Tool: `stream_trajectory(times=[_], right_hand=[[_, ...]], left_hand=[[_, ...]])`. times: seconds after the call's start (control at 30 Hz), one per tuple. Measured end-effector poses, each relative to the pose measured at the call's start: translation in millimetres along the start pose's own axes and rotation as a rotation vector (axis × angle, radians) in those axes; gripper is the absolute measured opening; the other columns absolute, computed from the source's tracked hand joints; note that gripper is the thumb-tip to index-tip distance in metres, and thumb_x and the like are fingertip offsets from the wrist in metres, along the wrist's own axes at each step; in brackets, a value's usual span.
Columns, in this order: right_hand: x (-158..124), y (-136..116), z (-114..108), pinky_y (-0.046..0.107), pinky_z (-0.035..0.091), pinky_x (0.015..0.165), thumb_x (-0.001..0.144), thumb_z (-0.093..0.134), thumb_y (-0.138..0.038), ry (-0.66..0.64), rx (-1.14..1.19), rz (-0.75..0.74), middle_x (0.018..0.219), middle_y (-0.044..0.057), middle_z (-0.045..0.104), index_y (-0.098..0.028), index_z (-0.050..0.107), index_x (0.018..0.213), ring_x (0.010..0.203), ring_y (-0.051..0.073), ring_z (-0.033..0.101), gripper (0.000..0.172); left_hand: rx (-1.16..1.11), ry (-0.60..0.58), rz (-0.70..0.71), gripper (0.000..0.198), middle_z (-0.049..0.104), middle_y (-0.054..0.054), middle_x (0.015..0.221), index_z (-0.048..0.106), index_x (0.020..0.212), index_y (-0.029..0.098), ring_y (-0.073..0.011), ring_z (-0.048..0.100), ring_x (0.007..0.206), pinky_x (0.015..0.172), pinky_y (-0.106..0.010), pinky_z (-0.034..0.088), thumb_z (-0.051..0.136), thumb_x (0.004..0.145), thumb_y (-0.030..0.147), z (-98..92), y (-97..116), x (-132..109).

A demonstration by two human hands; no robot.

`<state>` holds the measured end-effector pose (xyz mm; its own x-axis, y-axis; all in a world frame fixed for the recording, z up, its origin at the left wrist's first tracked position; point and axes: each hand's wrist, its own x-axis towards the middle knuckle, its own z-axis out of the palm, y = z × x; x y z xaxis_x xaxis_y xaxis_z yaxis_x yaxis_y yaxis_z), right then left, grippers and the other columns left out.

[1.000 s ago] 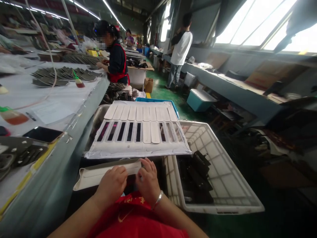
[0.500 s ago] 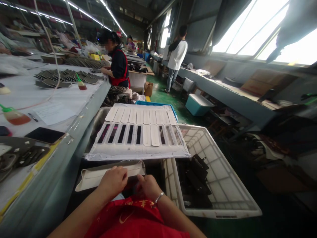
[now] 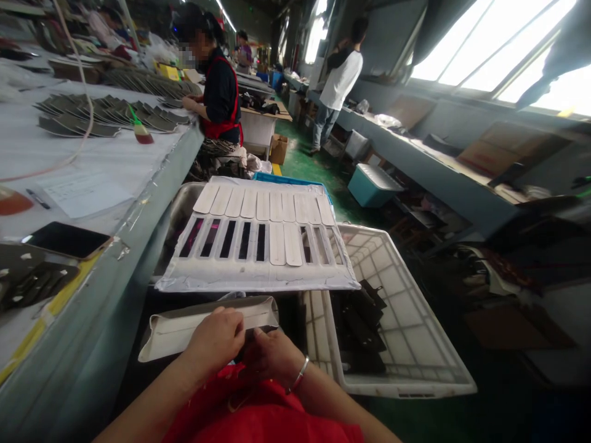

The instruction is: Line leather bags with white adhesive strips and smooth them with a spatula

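Observation:
A long piece with a pale lining and a dark outer side (image 3: 173,332) lies across in front of me, its edges curling up. My left hand (image 3: 217,337) is closed over its middle, fingers curled around the near edge. Close to the piece's right end, my right hand (image 3: 274,355) pinches the dark near edge between thumb and fingers; most of those fingers are hidden. Just beyond is a white slotted board (image 3: 207,277). Pale rounded strips (image 3: 263,205) line its back row, and two more lie in the front row among bare slots.
At right stands a white plastic crate (image 3: 415,332) with dark pieces (image 3: 362,326) inside. The workbench (image 3: 157,178) on the left holds a phone (image 3: 67,240), a glue bottle (image 3: 142,132) and fanned dark pieces (image 3: 96,111). A co-worker (image 3: 219,92) works farther along it; another person (image 3: 341,80) stands beyond.
The view has shifted slightly. Both hands stay closed on the piece, and my right hand's fingers have tucked in a little more along its near edge.

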<state>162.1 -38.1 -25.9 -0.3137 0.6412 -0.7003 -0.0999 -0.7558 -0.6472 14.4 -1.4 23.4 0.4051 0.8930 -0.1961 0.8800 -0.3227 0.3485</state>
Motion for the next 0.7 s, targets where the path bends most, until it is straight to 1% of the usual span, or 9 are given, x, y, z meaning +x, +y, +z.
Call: stream_trajectory(times=[0.1, 0.17, 0.23, 0.27, 0.3, 0.37, 0.47, 0.6, 0.7], right_hand=[[-2.3, -6.3, 4.3, 0.028, 0.047, 0.042, 0.087, 0.04, -0.05, 0.02, -0.043, 0.107, 0.055, 0.006, 0.059, -0.015, 0.059, 0.068, 0.043, 0.017, 0.058, 0.044], [-4.2, -10.6, 8.6, 0.023, 0.042, 0.035, 0.088, 0.037, -0.049, 0.046, -0.069, 0.127, 0.051, 0.004, 0.056, -0.015, 0.059, 0.067, 0.038, 0.015, 0.055, 0.046], [-5.1, -13.7, 13.5, 0.02, 0.034, 0.03, 0.09, 0.033, -0.045, 0.081, -0.082, 0.123, 0.046, 0.001, 0.051, -0.013, 0.059, 0.063, 0.032, 0.011, 0.049, 0.05], [-4.8, -14.7, 15.9, 0.018, 0.03, 0.029, 0.092, 0.031, -0.042, 0.095, -0.079, 0.117, 0.044, 0.0, 0.049, -0.012, 0.059, 0.062, 0.029, 0.01, 0.046, 0.051], [-4.2, -15.3, 18.1, 0.018, 0.028, 0.027, 0.092, 0.029, -0.04, 0.103, -0.066, 0.111, 0.042, -0.001, 0.047, -0.012, 0.06, 0.061, 0.027, 0.009, 0.044, 0.052], [-2.1, -15.7, 22.2, 0.017, 0.025, 0.026, 0.093, 0.028, -0.037, 0.109, -0.021, 0.104, 0.04, -0.003, 0.044, -0.011, 0.06, 0.059, 0.026, 0.007, 0.04, 0.053], [1.4, -15.2, 28.1, 0.016, 0.024, 0.027, 0.093, 0.03, -0.037, 0.09, 0.035, 0.109, 0.041, -0.002, 0.046, -0.011, 0.059, 0.059, 0.026, 0.005, 0.038, 0.052], [4.5, -15.0, 37.9, 0.016, 0.024, 0.029, 0.093, 0.033, -0.037, 0.069, 0.089, 0.132, 0.045, -0.001, 0.051, -0.01, 0.06, 0.063, 0.029, 0.005, 0.038, 0.049], [6.1, -15.6, 46.2, 0.018, 0.023, 0.029, 0.093, 0.032, -0.036, 0.098, 0.125, 0.158, 0.045, -0.002, 0.05, -0.01, 0.061, 0.063, 0.027, 0.004, 0.033, 0.049]], left_hand=[[-0.019, 0.001, -0.002, 0.018, 0.061, -0.005, 0.075, 0.055, 0.068, 0.019, -0.0217, 0.055, 0.078, 0.067, -0.031, 0.039, 0.043, 0.08, 0.02, 1.8, -2.3, -0.8], [-0.025, 0.021, -0.042, 0.012, 0.061, -0.005, 0.076, 0.055, 0.079, 0.019, -0.0221, 0.056, 0.077, 0.067, -0.031, 0.039, 0.045, 0.081, 0.023, 1.2, -8.0, -4.6], [-0.027, 0.039, -0.107, 0.02, 0.059, -0.005, 0.075, 0.053, 0.094, 0.017, -0.0222, 0.056, 0.073, 0.065, -0.031, 0.038, 0.05, 0.08, 0.03, -1.4, -19.0, -10.8], [-0.037, 0.033, -0.126, 0.023, 0.059, -0.004, 0.074, 0.051, 0.096, 0.017, -0.0218, 0.056, 0.072, 0.064, -0.031, 0.038, 0.051, 0.079, 0.033, -3.4, -26.3, -14.6], [-0.055, 0.013, -0.122, 0.022, 0.058, -0.003, 0.074, 0.052, 0.093, 0.018, -0.0213, 0.055, 0.071, 0.064, -0.031, 0.038, 0.052, 0.079, 0.035, -5.5, -34.1, -18.5], [-0.108, -0.041, -0.069, 0.016, 0.058, -0.002, 0.073, 0.054, 0.077, 0.02, -0.0202, 0.055, 0.073, 0.066, -0.03, 0.037, 0.049, 0.082, 0.035, -9.5, -49.3, -25.9], [-0.152, -0.065, -0.032, 0.025, 0.057, -0.002, 0.073, 0.055, 0.066, 0.02, -0.0196, 0.054, 0.076, 0.07, -0.031, 0.037, 0.043, 0.085, 0.033, -12.0, -63.8, -33.2], [-0.101, -0.011, -0.039, 0.025, 0.058, -0.003, 0.074, 0.057, 0.068, 0.02, -0.0198, 0.053, 0.076, 0.071, -0.033, 0.037, 0.042, 0.086, 0.029, -9.9, -64.8, -34.3], [-0.05, 0.01, -0.042, 0.024, 0.059, -0.004, 0.075, 0.057, 0.069, 0.019, -0.0206, 0.054, 0.076, 0.07, -0.033, 0.037, 0.042, 0.086, 0.027, -9.1, -61.9, -32.4]])
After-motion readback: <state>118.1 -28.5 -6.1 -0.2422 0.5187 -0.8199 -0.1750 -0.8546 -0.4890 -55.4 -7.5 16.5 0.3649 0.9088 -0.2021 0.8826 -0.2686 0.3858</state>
